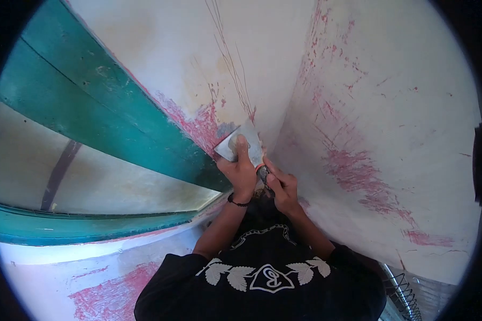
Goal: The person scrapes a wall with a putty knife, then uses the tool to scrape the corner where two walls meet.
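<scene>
Shirt [310, 299]; right hand [284, 191] (seemingly) gripping scraper [255, 143].

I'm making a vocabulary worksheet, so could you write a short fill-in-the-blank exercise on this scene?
1. The right hand grips the flat, silvery metal scraper by its ____.
2. The left hand has its thumb on the scraper's ____.
3. The dark beaded bracelet is on the person's ____ wrist.
4. On the black short-sleeved shirt, the printed leaves are coloured ____.

Missing words: handle; blade; left; white.
</scene>
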Available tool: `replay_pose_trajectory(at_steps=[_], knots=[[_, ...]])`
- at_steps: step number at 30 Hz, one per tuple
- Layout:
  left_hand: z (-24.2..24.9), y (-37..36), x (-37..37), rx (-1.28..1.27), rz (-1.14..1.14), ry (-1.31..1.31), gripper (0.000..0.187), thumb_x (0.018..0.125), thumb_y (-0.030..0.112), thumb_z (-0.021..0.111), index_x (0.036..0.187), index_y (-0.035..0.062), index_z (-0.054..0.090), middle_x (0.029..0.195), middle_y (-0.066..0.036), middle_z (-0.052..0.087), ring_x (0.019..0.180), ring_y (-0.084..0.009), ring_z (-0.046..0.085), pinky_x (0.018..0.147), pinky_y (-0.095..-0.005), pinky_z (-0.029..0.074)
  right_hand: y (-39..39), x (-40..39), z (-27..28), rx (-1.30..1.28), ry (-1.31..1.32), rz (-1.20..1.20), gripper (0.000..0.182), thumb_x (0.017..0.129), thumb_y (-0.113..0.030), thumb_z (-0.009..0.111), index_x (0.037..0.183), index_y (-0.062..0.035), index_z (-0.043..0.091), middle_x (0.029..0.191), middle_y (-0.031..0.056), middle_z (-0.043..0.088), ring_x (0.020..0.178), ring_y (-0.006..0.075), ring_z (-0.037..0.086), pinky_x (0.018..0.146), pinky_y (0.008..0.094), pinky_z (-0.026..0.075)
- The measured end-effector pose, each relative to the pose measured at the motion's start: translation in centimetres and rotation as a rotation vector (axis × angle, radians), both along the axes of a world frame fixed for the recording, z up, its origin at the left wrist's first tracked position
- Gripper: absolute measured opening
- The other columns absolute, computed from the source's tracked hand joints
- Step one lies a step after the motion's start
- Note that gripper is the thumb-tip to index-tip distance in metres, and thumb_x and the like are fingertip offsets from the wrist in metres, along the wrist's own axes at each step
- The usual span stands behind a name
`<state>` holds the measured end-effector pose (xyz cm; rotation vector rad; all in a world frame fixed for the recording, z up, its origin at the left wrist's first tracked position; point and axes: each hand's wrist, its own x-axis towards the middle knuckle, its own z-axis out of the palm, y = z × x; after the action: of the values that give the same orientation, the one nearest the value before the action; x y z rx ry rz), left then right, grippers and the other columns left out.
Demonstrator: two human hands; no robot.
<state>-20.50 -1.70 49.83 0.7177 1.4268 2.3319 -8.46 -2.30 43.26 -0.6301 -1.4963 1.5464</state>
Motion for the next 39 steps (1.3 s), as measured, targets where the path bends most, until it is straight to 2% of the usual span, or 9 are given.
replay_pose_trajectory(at_steps=[8,14,17,20,23,26,29,32,39], knots=[[3.6,0.5,-0.2,-0.075,-0.064,-0.04,0.034,0.101,0.023,0.062,0.096,-0.0098,0.067,0.078,-0.012,0.07,0.065,-0.0163,0.068,0.056,-0.0306,0.056,2.6,-0.5,2.8,0.122,0.006,-0.01,0.043,0.101,-0.016,0.053,0.141,0.0018,0.054,0.069,-0.0032,0.052,0.059,0.0059,0.046,0.056,0.0234,0.039],[-2.9,0.3,-0.2,0.022,-0.14,-0.199,0.033,0.101,0.021,0.062,0.096,-0.0108,0.067,0.081,-0.012,0.07,0.066,-0.0171,0.068,0.058,-0.0312,0.057,1.4,0.4,-1.0,0.184,-0.076,-0.026,0.041,0.101,-0.014,0.053,0.14,-0.0005,0.055,0.067,-0.0012,0.054,0.059,0.0058,0.047,0.055,0.0235,0.041],[-2.8,0.3,-0.3,0.026,-0.127,-0.193,0.032,0.1,0.02,0.062,0.097,-0.0114,0.066,0.084,-0.013,0.07,0.067,-0.0181,0.069,0.059,-0.0321,0.059,0.5,0.4,-0.1,0.085,-0.075,-0.007,0.041,0.101,-0.014,0.053,0.14,-0.0008,0.055,0.065,-0.0001,0.055,0.055,0.0065,0.048,0.052,0.0244,0.041],[-1.6,-0.3,-0.1,-0.02,-0.059,-0.035,0.031,0.1,0.019,0.062,0.098,-0.0115,0.066,0.085,-0.013,0.07,0.068,-0.0188,0.069,0.06,-0.0325,0.059,0.3,0.3,-0.2,0.088,-0.084,-0.023,0.041,0.101,-0.014,0.053,0.14,-0.0008,0.056,0.064,0.0005,0.055,0.053,0.0072,0.048,0.05,0.0248,0.041],[-1.7,-0.5,-0.2,-0.001,-0.112,-0.168,0.031,0.1,0.019,0.062,0.1,-0.0115,0.065,0.085,-0.014,0.07,0.068,-0.0194,0.069,0.06,-0.033,0.059,0.2,0.1,-0.5,0.163,-0.097,-0.04,0.041,0.101,-0.014,0.052,0.139,-0.0005,0.056,0.064,0.0009,0.056,0.053,0.0071,0.049,0.051,0.0247,0.042],[-0.4,-1.2,-0.2,0.004,-0.063,-0.151,0.03,0.098,0.023,0.066,0.093,-0.0065,0.068,0.084,-0.007,0.069,0.07,-0.0122,0.063,0.062,-0.0279,0.05,0.3,0.0,-0.6,0.212,-0.097,-0.03,0.04,0.101,-0.014,0.052,0.139,0.0002,0.056,0.065,0.0015,0.057,0.053,0.0071,0.049,0.052,0.0247,0.042],[-2.0,-0.8,-0.5,0.006,-0.098,-0.157,0.032,0.101,0.02,0.061,0.1,-0.0113,0.066,0.083,-0.014,0.07,0.066,-0.019,0.069,0.06,-0.0328,0.059,0.1,-0.4,-0.6,0.146,-0.067,-0.026,0.04,0.101,-0.013,0.052,0.138,0.0012,0.056,0.066,0.0014,0.057,0.054,0.0072,0.05,0.052,0.0248,0.042],[-0.6,-0.3,-0.5,0.003,-0.023,-0.009,0.032,0.101,0.021,0.061,0.099,-0.0108,0.066,0.082,-0.013,0.071,0.066,-0.0186,0.069,0.059,-0.0317,0.058,0.3,-0.3,0.2,0.071,-0.058,-0.016,0.04,0.101,-0.012,0.052,0.138,0.0017,0.057,0.066,0.0011,0.058,0.054,0.0073,0.05,0.052,0.0249,0.042],[-1.3,-0.6,-0.5,-0.03,-0.039,-0.024,0.03,0.101,0.019,0.061,0.096,-0.0108,0.066,0.079,-0.012,0.07,0.067,-0.0182,0.069,0.059,-0.0321,0.058,0.5,0.0,-0.1,0.103,-0.08,0.003,0.04,0.101,-0.012,0.052,0.138,0.0014,0.057,0.066,0.0004,0.057,0.054,0.0077,0.05,0.051,0.0249,0.042]])
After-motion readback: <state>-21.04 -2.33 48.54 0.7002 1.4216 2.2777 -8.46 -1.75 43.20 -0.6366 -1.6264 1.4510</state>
